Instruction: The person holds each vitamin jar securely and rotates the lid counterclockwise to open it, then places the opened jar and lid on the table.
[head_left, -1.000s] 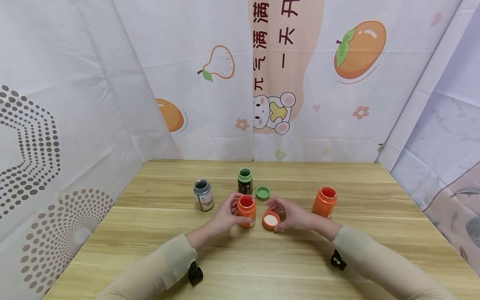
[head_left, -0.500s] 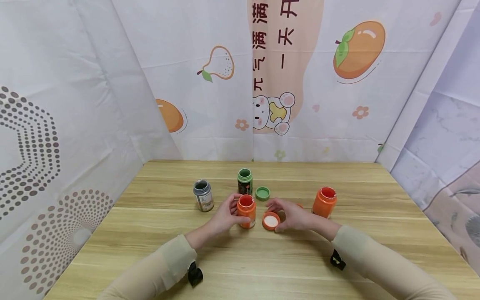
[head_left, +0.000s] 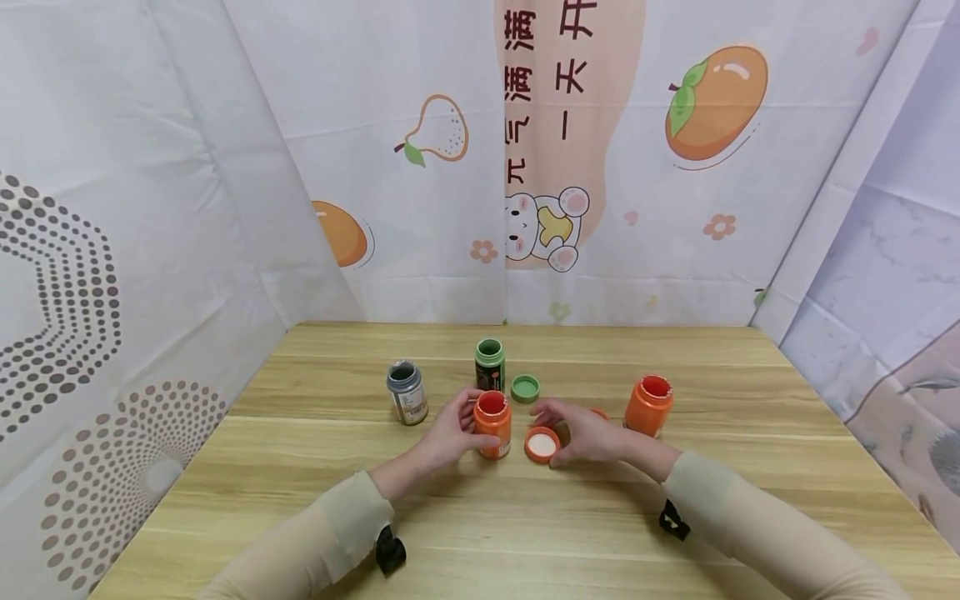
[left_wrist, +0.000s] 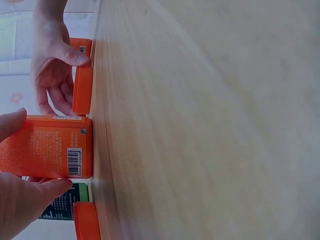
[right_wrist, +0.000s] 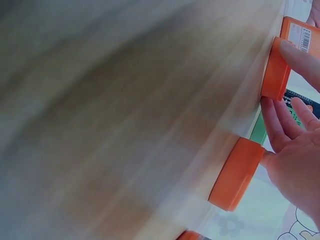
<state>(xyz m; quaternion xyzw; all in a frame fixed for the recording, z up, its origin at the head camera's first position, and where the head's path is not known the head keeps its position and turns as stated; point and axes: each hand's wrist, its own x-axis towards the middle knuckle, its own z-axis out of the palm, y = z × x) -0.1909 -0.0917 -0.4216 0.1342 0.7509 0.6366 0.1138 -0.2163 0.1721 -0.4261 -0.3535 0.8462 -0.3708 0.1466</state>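
Observation:
My left hand grips an uncapped orange jar, which stands upright on the table; its inside is red-orange. In the left wrist view, thumb and fingers lie on either side of the jar. Just right of it, my right hand holds an orange lid lying with its white inside up. The right wrist view has the thumb on one edge of this lid and fingertips at the opposite edge. A second orange lid is mostly hidden behind the right hand.
Behind the hands stand an uncapped green jar and a green lid. A grey jar is at the left, another uncapped orange jar at the right. An orange lid-like piece shows near the left hand.
Both hands, the jar and the lid keep their places. The head view shifts very slightly, and the second orange lid shows a little more behind the right hand than one second ago.

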